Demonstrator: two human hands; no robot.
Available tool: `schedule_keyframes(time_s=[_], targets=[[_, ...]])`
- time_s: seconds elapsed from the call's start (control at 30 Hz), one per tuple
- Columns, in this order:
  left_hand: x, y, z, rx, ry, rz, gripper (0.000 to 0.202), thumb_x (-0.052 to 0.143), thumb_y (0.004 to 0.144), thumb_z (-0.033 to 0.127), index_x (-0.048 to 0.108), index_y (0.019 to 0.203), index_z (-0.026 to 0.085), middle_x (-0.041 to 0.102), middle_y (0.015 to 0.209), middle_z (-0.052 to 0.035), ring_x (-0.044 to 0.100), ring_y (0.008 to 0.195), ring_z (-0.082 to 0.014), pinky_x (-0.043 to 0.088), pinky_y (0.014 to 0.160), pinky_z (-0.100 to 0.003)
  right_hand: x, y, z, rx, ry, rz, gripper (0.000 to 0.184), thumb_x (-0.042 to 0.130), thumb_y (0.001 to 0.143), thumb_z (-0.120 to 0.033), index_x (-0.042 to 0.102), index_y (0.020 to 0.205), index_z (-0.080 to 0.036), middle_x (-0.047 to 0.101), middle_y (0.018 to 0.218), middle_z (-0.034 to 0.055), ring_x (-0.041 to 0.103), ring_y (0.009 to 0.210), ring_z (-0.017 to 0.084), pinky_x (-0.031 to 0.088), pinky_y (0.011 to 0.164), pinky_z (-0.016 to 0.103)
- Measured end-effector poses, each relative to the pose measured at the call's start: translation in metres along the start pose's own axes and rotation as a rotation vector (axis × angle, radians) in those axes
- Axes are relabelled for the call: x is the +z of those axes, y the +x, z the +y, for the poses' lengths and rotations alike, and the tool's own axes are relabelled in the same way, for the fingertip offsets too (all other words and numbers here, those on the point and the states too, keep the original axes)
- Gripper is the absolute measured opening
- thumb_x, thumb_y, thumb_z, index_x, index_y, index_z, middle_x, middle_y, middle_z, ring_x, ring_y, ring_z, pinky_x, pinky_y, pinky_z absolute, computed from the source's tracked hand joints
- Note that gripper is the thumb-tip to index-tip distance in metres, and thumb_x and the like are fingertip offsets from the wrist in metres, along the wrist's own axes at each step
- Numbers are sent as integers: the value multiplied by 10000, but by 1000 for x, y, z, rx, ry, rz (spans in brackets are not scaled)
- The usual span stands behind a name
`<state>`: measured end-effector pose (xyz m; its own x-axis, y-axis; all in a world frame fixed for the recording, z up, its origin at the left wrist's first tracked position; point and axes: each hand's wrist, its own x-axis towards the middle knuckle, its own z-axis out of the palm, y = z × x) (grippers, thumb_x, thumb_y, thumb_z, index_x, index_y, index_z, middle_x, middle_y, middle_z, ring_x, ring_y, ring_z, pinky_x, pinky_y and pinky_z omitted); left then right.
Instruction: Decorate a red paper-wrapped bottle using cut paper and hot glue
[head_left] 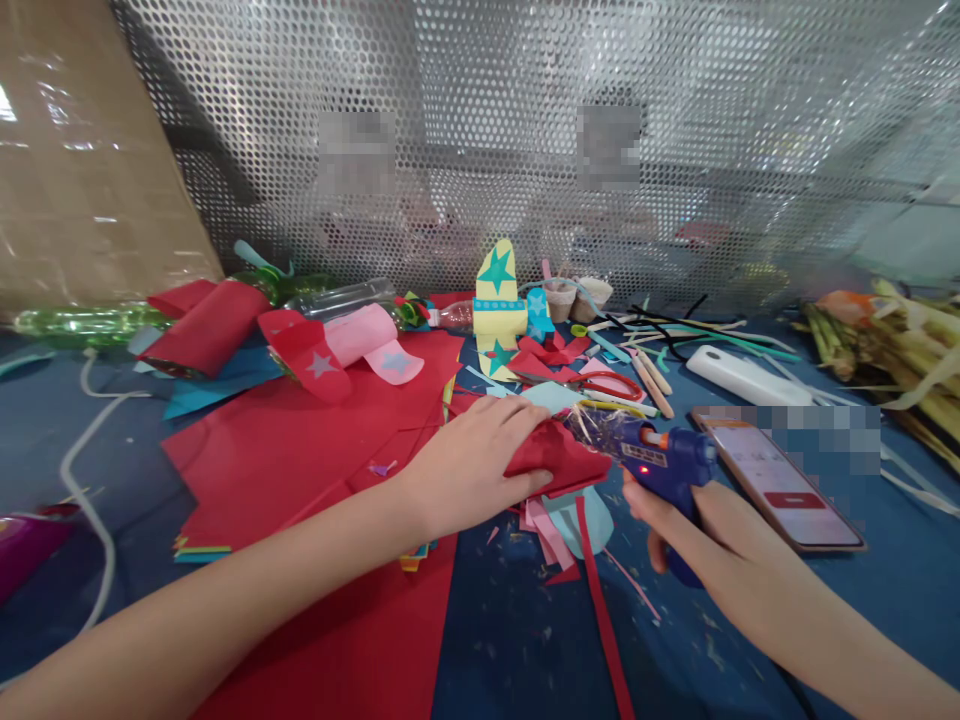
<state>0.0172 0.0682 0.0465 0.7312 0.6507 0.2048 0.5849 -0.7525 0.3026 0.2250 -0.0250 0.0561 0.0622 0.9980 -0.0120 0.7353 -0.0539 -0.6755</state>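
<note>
My left hand (pixel 472 455) lies over a folded red paper piece (pixel 559 458) at the table's middle, fingers curled round its edge and pressing it down. My right hand (pixel 705 540) grips a blue hot glue gun (pixel 660 465); its nozzle points left at the red piece, and a small red light glows on its body. Pink, light blue and red paper scraps (pixel 570 525) lie under and just in front of the piece.
Red paper sheets (pixel 300 450) cover the blue table at left. A phone (pixel 780 480) lies right of the glue gun. Behind are red-handled scissors (pixel 611 385), a yellow paper plane with stars (pixel 496 310), plastic bottles (pixel 345 298), wooden sticks, a white cable (pixel 90 500) and a perforated metal screen.
</note>
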Motion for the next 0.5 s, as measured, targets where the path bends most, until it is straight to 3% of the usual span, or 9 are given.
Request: schedule_keyframes(time_s=[0.3,0.5], targets=[[-2,0,3,-5,10,-10,471,571,873,371,468,1278,155,563,1262,-77,498,1173,-246,382,1037,-389,-4,-1,6,59,-34,7,495,367,837,-651,574,658,-240,586,584,24,577,583,201,480,564,320],[-2,0,2,-17,-13,-16,468,529,892,404,448,1302,192,548,1294,-75,483,1207,-253,371,1045,-407,-7,-1,8,43,-72,51,531,369,819,-686,562,607,-239,596,553,26,594,569,204,477,591,334]])
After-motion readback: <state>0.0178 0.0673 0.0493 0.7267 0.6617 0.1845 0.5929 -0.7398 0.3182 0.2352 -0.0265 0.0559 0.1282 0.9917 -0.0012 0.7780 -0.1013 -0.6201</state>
